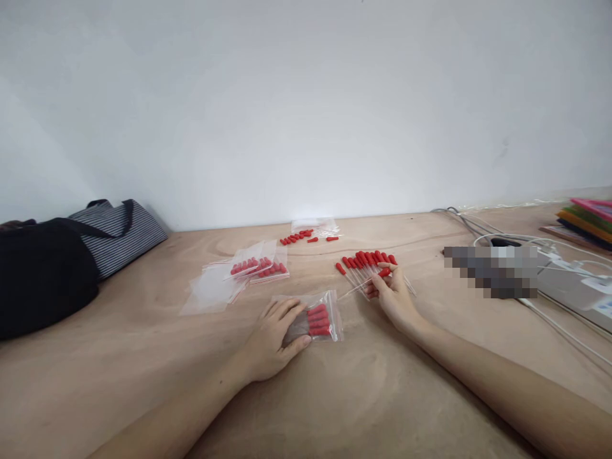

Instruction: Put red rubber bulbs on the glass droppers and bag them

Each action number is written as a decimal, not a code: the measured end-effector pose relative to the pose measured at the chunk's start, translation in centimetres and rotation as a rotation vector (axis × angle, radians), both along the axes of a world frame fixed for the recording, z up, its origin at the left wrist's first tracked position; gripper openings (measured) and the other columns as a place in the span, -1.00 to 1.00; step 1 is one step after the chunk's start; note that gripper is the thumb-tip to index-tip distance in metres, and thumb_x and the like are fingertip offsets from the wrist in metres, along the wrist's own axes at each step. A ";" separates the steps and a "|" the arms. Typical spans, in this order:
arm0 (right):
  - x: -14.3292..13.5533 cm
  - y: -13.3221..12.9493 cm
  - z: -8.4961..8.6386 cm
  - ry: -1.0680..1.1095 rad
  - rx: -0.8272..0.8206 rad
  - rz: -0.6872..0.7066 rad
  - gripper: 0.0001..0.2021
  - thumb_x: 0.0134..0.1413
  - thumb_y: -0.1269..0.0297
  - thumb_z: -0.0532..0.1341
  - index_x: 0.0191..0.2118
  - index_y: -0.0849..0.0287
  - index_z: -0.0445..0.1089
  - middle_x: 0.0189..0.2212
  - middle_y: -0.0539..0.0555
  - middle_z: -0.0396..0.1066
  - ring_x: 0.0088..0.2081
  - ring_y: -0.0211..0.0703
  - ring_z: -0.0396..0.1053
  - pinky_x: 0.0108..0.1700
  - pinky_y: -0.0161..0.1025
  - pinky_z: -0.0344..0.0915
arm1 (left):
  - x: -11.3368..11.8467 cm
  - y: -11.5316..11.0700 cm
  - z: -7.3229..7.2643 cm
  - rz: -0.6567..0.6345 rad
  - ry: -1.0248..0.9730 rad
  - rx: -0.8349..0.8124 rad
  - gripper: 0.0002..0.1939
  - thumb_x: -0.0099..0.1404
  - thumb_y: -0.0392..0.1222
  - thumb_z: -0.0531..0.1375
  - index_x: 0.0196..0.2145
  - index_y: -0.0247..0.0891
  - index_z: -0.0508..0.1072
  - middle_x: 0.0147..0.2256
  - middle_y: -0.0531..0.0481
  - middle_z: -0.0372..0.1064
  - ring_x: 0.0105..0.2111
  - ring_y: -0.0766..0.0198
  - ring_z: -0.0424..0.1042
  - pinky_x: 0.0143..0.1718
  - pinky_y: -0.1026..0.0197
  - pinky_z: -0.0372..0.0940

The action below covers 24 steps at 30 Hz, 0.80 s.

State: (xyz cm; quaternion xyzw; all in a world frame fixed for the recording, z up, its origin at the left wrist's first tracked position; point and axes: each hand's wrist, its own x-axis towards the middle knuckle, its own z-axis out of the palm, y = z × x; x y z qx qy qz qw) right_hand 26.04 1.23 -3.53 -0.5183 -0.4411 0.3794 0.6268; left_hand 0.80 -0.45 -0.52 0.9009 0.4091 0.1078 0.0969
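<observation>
My left hand [277, 338] rests palm down on a clear zip bag [336, 319], fingers spread over its left part. Several red-bulbed droppers [319, 320] lie inside the bag, bulbs toward its right end. In my right hand [394, 294] a dropper with a red bulb [384, 272] is pinched, its thin clear tube pointing left toward the bag. Beyond that hand a fan of droppers [363, 257] lies on the wooden table [335, 401], red bulbs away from me, the tubes partly hidden by my fingers.
Flat clear bags [208, 290] and bags with red bulbs [271, 264] lie at the left. Loose red bulbs [296, 237] sit near the wall. A black bag [45, 274] stands far left; cables and a power strip [574, 287] are right, with colourful packets [586, 220] behind.
</observation>
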 end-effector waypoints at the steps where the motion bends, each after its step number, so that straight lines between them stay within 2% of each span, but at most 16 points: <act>1: -0.2 -0.1 0.0 0.001 -0.003 0.012 -0.60 -0.09 0.06 0.12 -0.17 0.08 -0.03 -0.51 -0.05 0.24 -0.55 -0.24 0.29 -0.48 -0.22 0.30 | 0.0 0.0 0.0 0.001 -0.001 -0.002 -0.50 0.23 -0.01 0.01 0.08 -0.25 0.13 0.10 -0.16 0.11 0.09 0.06 0.07 0.12 -0.14 -0.10; 5: -1.3 -0.3 -0.1 0.037 -0.012 0.058 -0.60 -0.09 0.06 0.12 -0.19 0.08 -0.04 -0.50 -0.05 0.24 -0.50 -0.20 0.34 -0.42 -0.18 0.34 | 0.0 0.0 -0.1 0.006 -0.010 -0.006 -0.51 0.23 -0.01 0.01 0.08 -0.23 0.14 0.09 -0.14 0.12 0.09 0.06 0.08 0.12 -0.13 -0.09; 10: -2.1 -0.3 -0.2 0.195 -0.084 0.089 -0.65 -0.08 0.06 0.12 -0.23 0.07 0.00 -0.50 -0.02 0.27 -0.40 -0.11 0.40 -0.36 -0.11 0.38 | 0.0 0.1 -0.1 0.008 -0.028 0.005 -0.50 0.22 -0.01 0.02 0.08 -0.25 0.13 0.08 -0.15 0.13 0.08 0.05 0.09 0.11 -0.13 -0.08; 15: -2.9 -0.6 -0.2 0.218 -0.112 0.168 -0.63 -0.20 0.08 0.24 -0.27 0.15 0.17 -0.48 -0.01 0.33 -0.42 -0.21 0.39 -0.26 -0.18 0.37 | 0.0 0.1 -0.1 0.007 -0.020 -0.003 -0.50 0.22 -0.03 0.02 0.08 -0.26 0.13 0.09 -0.17 0.12 0.09 0.05 0.08 0.12 -0.14 -0.10; 18: -3.2 -0.6 -0.2 0.116 -0.131 0.265 -0.60 -0.23 0.07 0.26 -0.26 0.22 0.28 -0.49 0.01 0.38 -0.47 -0.27 0.36 -0.31 -0.23 0.35 | 0.1 0.0 0.0 0.012 -0.030 0.001 -0.50 0.22 -0.04 0.03 0.09 -0.25 0.13 0.09 -0.16 0.12 0.08 0.05 0.09 0.12 -0.13 -0.08; 24: -3.2 -0.1 -0.1 -0.052 -0.219 0.493 -0.61 -0.08 0.10 0.19 -0.14 0.25 0.36 -0.67 -0.06 0.33 -0.61 -0.31 0.33 -0.53 -0.33 0.30 | 0.1 0.0 -0.1 0.001 -0.065 0.017 -0.51 0.21 -0.07 0.05 0.09 -0.20 0.13 0.08 -0.14 0.14 0.07 0.05 0.11 0.11 -0.13 -0.07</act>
